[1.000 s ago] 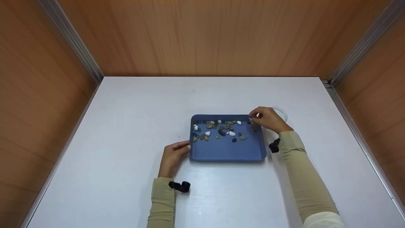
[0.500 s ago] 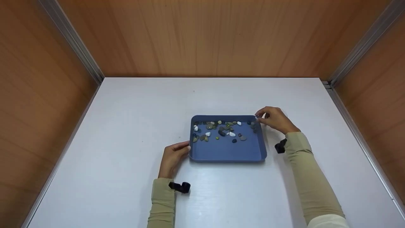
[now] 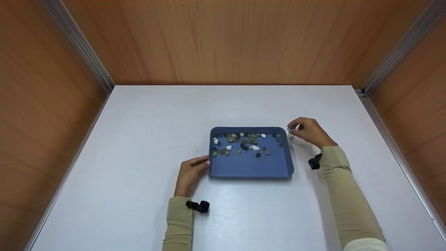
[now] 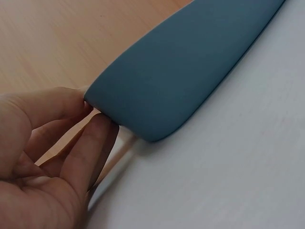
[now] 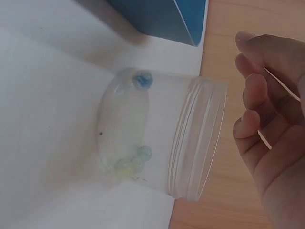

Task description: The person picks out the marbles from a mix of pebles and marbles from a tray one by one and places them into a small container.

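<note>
The right hand (image 3: 310, 131) has moved just past the right edge of the blue tray (image 3: 251, 169), its thumb and finger pinching a small bluish glass marble (image 3: 289, 128). In the right wrist view this marble is hidden behind the fingertips (image 5: 245, 40), which are beside the mouth of a clear plastic jar (image 5: 159, 129). A blue-swirled marble (image 5: 143, 80) and a few pale greenish marbles (image 5: 126, 167) show inside the jar. At the tray's left side, the left hand (image 3: 190, 174) holds the tray wall (image 4: 143, 76) between thumb and fingers.
Inside the tray lie white pebbles (image 3: 255, 147), grey-brown stones (image 3: 230, 138) and several dark marbles, mostly toward the back. White tabletop (image 3: 156, 122) surrounds the tray. Wood-grain panels (image 3: 223, 42) stand behind and at both sides.
My right hand has moved right with the marble, from over the tray's back right corner to just outside it. The left hand and tray have stayed in place.
</note>
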Motion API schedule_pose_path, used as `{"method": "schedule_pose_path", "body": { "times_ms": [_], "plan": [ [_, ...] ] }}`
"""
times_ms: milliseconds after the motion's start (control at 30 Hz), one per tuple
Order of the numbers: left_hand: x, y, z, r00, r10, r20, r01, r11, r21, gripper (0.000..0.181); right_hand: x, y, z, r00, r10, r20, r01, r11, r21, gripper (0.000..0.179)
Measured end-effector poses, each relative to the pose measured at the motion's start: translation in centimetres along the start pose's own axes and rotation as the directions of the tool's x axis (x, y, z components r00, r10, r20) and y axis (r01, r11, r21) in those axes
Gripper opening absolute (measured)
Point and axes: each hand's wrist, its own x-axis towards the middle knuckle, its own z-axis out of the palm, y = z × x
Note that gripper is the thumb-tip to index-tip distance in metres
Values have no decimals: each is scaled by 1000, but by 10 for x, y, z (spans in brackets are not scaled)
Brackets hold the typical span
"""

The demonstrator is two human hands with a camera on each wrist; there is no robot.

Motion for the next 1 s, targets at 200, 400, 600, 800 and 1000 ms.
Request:
{"method": "schedule_pose_path", "body": {
  "times_ms": [200, 400, 600, 800, 1000],
  "plan": [
    [1, -2, 1, 1000, -1, 2, 2, 998, -67, 30, -3, 3, -5, 1000, 15, -6, -15, 1000, -15, 22],
    [0, -2, 2, 1000, 2, -4, -3, 997, -83, 30, -6, 7, -9, 1000, 23, -19, -23, 999, -25, 21],
    [0, -2, 2, 1000, -1, -7, 1, 997, -78, 30, -8, 9, -12, 999, 28, -37, -29, 999, -27, 21],
    [0, -2, 2, 1000, 0, -11, -1, 997, -83, 30, -10, 12, -15, 999, 33, -38, -35, 999, -29, 19],
    [1, -2, 1, 1000, -4, -5, 3, 997, -80, 30, -13, 15, -19, 998, 34, -47, -36, 999, -36, 19]
  ]
}}
